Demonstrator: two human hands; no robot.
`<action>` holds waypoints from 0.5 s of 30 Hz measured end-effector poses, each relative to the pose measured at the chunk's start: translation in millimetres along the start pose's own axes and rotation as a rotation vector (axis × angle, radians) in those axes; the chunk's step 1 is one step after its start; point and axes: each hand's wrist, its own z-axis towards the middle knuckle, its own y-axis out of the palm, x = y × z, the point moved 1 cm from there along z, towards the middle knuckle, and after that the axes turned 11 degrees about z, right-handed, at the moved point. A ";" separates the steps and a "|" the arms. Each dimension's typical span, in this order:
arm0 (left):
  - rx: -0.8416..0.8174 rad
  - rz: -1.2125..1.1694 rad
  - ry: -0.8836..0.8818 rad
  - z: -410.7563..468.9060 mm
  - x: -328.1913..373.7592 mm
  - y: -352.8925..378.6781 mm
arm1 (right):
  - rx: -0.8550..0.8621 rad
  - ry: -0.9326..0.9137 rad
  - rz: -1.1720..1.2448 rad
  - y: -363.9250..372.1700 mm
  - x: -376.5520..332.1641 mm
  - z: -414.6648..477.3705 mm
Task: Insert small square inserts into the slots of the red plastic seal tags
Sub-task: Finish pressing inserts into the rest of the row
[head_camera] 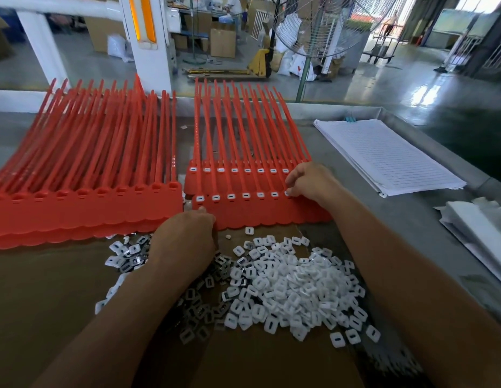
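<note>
Two joined strips of red seal tags (pixel 260 211) lie overlapped at centre, each with a row of white square inserts (pixel 246 196) seated in its slots. My right hand (pixel 310 182) hovers at the right end of the front strip, its fingertips pinching a white insert at the last slot. My left hand (pixel 187 236) rests knuckles-up at the front strip's left lower edge, fingers curled under; what it holds is hidden. A heap of loose white inserts (pixel 288 284) lies on brown cardboard (pixel 47 298) in front of me.
A larger stack of red tags (pixel 84 191) with empty slots lies on the left. Lined paper sheets (pixel 383 155) sit at the right, white folded material (pixel 478 222) at the far right edge. Beyond the bench stand a fan (pixel 324 26) and a pallet jack.
</note>
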 end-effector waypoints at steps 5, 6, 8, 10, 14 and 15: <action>-0.013 0.010 -0.005 0.4 0.1 -0.2 | -0.008 0.013 -0.045 1.2 -4.2 2.3; -0.015 0.010 -0.005 0.6 0.4 -0.3 | -0.001 0.006 -0.026 1.1 -2.8 1.3; -0.020 0.006 -0.003 0.5 0.9 -0.6 | 0.020 -0.012 0.013 1.2 1.4 -0.2; -0.019 -0.001 0.001 -0.3 0.7 -0.6 | 0.030 -0.031 0.036 2.5 5.3 -1.9; -0.011 -0.014 0.003 -0.8 -0.5 -0.6 | 0.026 -0.079 0.067 3.2 10.9 -4.8; -0.009 -0.018 0.004 -0.8 -0.5 -1.0 | 0.018 -0.080 0.107 1.8 12.3 -5.6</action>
